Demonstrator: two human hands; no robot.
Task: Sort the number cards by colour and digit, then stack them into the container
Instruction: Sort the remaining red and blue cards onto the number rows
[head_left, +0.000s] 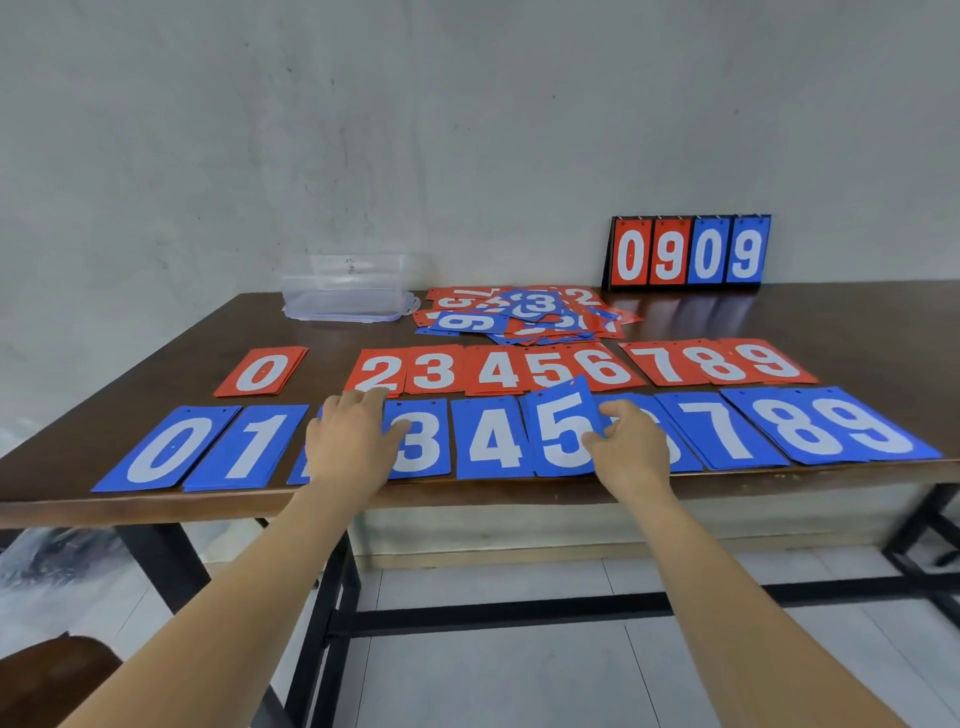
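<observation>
Along the table's near edge lies a row of blue number cards, from the blue 0 (171, 449) to the blue 9 (872, 428). Behind it runs a red row, from the red 0 (262, 370) to the red 9 (771, 361), with a gap where a 1 would go. My right hand (631, 447) pinches the right edge of a blue 5 card (563, 428), which is tilted over the blue 5 spot. Covering the blue 2 pile, my left hand (353, 436) rests flat, its thumb touching the blue 3 (421, 441). A mixed heap of unsorted cards (524, 314) lies behind the rows.
A clear plastic container (345, 291) stands at the back left of the dark wooden table (857, 322). A flip scoreboard (688, 252) reading 0909 stands against the wall at the back right. A chair seat (52, 675) shows at the lower left.
</observation>
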